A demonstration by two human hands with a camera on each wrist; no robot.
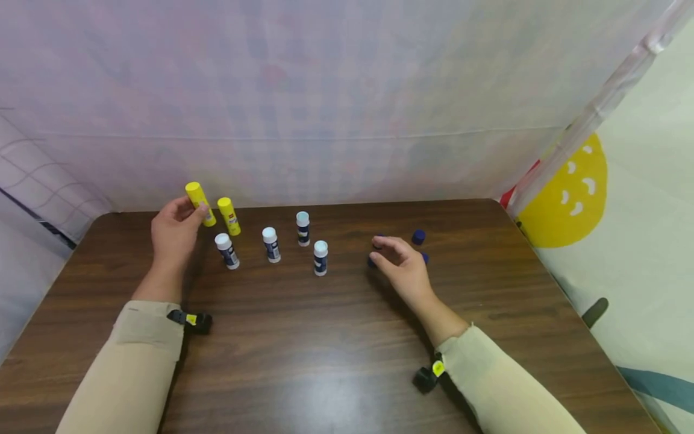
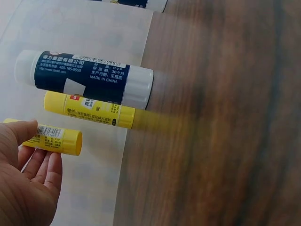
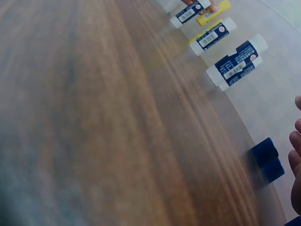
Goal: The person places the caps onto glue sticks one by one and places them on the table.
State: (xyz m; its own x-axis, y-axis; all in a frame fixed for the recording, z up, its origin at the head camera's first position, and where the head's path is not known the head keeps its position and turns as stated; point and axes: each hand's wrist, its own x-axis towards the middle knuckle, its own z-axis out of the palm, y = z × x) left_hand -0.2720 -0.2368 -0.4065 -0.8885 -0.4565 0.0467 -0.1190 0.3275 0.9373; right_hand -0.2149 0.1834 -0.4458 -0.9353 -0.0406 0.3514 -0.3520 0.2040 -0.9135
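My left hand (image 1: 176, 232) pinches a yellow glue stick (image 1: 200, 204) between thumb and fingers at the far left of the table. In the left wrist view this glue stick (image 2: 66, 141) lies along the fingers, its label partly covered by the thumb. Just right of it stands a second yellow glue stick (image 1: 229, 217). Several white glue sticks with navy labels stand upright in the middle, the nearest to my right hand being this one (image 1: 320, 259). My right hand (image 1: 406, 271) hovers over small dark blue caps (image 1: 418, 237), thumb and fingers apart, partly hiding some of them.
A brown wooden table (image 1: 303, 337) carries everything. Behind its far edge hangs a pale checked cloth (image 1: 347, 108). At the right is a white sheet with a yellow printed shape (image 1: 569, 199). Each wrist wears a small black camera, such as the left one (image 1: 202, 323).
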